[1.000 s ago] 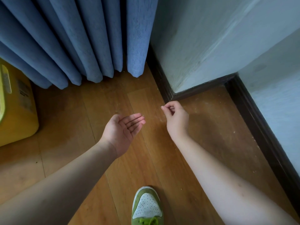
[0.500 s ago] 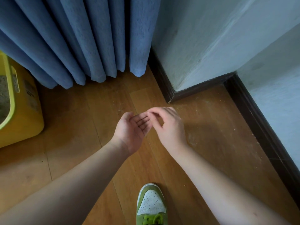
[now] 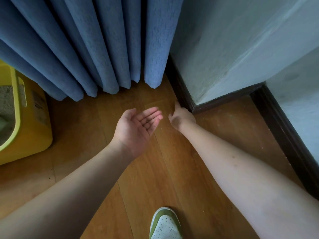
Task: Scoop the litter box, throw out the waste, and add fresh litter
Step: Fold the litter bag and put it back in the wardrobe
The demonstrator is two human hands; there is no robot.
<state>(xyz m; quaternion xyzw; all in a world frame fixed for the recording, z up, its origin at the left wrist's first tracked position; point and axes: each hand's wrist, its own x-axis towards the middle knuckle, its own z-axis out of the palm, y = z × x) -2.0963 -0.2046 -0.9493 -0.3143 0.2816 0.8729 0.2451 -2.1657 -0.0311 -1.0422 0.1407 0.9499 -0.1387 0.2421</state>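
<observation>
Head view, nearest first: a green-and-white sneaker toe (image 3: 165,223) stands on the brown wooden plank floor (image 3: 89,135). Beyond it the left hand (image 3: 137,125) lies palm up, fingers relaxed and slightly cupped, holding nothing visible, likely as a tray for stray grains. Just right of it the right hand (image 3: 181,116) reaches down to the floor by the dark skirting board (image 3: 179,94), fingertips hidden, so its grip cannot be told. Well left of the hands sits the yellow plastic litter box (image 3: 32,128), grey litter inside. Blue pleated curtain (image 3: 89,49) hangs farthest.
</observation>
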